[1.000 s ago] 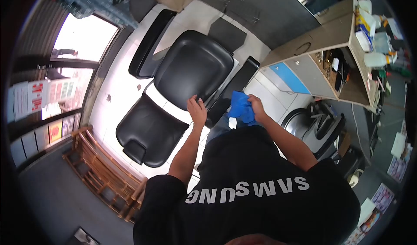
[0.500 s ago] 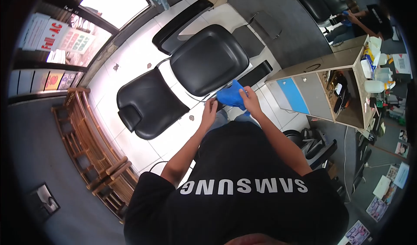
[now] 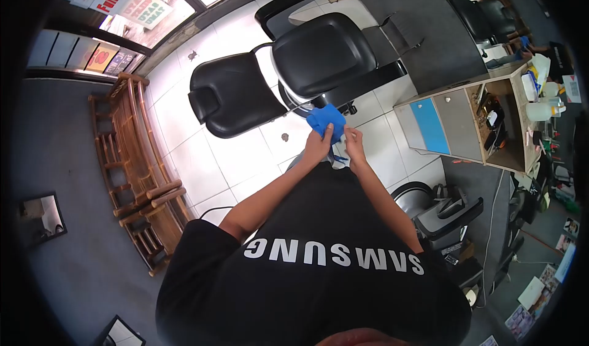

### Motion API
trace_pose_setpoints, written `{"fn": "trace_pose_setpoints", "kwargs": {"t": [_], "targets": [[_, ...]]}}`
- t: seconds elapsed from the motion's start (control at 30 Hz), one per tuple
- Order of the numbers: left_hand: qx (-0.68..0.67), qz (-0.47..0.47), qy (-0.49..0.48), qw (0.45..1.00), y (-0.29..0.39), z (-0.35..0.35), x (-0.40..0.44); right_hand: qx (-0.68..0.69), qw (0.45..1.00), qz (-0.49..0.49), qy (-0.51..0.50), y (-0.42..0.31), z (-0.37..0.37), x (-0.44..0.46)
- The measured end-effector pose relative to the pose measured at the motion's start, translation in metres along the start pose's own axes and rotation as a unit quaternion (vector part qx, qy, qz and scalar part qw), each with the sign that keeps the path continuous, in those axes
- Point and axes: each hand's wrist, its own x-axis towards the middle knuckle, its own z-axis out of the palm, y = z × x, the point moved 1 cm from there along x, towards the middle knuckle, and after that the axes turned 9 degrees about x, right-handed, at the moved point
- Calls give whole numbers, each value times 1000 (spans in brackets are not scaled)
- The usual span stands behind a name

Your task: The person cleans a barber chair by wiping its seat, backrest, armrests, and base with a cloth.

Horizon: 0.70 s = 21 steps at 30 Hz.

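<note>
A crumpled blue cloth (image 3: 326, 120) is held up in front of my body, near the front edge of the black chair seat (image 3: 324, 54). My left hand (image 3: 318, 147) grips its lower part, with the thumb on top. At the cloth's right edge is my right hand (image 3: 354, 146), its fingers curled together; whether they pinch the cloth or something small is too fine to tell. The black padded backrest (image 3: 236, 94) lies tilted back to the left of the seat. A black armrest (image 3: 374, 82) runs just beyond the cloth.
On the right stands a wooden cabinet (image 3: 457, 122) with a blue door and an open shelf, bottles on top. A bamboo bench (image 3: 138, 174) is along the left wall. Another chair (image 3: 438, 214) is at the lower right. A mirror (image 3: 497, 23) covers part of the upper right.
My left hand, earlier open and apart from the cloth, has taken hold of it. My right hand, which held the cloth, has shifted to its right edge. The view has turned, moving the chair upward.
</note>
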Motion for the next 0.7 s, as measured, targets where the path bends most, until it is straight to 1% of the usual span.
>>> {"fn": "trace_pose_setpoints", "kwargs": {"t": [0.03, 0.07, 0.1, 0.13, 0.17, 0.2, 0.3, 0.33, 0.43, 0.47, 0.5, 0.53, 0.57, 0.6, 0.63, 0.7], "targets": [[21, 38, 19, 999, 1, -1, -7, 47, 994, 99, -1, -7, 2, -18], [43, 74, 39, 996, 1, 0, -13, 99, 978, 182, -26, -5, -1, -21], [63, 90, -6, 994, 15, -10, -23, 201, 952, 207, -105, -6, -3, -26], [82, 108, -50, 990, 42, -27, -33, 300, 908, 227, -184, -10, -3, -31], [100, 123, -93, 983, 56, -38, -41, 391, 849, 246, -258, -14, -2, -37], [130, 161, -206, 956, 54, -43, -38, 383, 871, 208, -226, -13, -1, -38], [287, 161, -336, 882, 53, -58, -39, 354, 903, 151, -192, 2, -2, -24], [133, 226, -314, 912, 50, -67, -38, 359, 904, 139, -184, 9, -2, -14], [-38, 159, -217, 962, 42, -111, -30, 402, 881, 99, -229, 15, -11, -8], [-54, 166, -121, 977, 12, -120, -15, 386, 897, 87, -196, 15, -13, -8], [4, 158, 19, 987, -20, -136, -4, 370, 912, 73, -161, 15, -16, -5], [1, 147, 133, 980, -41, -164, 5, 353, 925, 59, -125, 17, -19, -4], [-74, 46, 199, 976, -56, -196, 8, 337, 936, 45, -87, 19, -23, -5], [39, 2, 327, 944, -106, -221, 23, 306, 950, 36, -55, 24, -26, -3], [72, -52, 408, 909, -159, -247, 33, 297, 954, 43, -26, 28, -26, 1], [81, -177, 474, 859, -196, -308, 32, 275, 958, 67, 37, 50, -34, -2]]}}
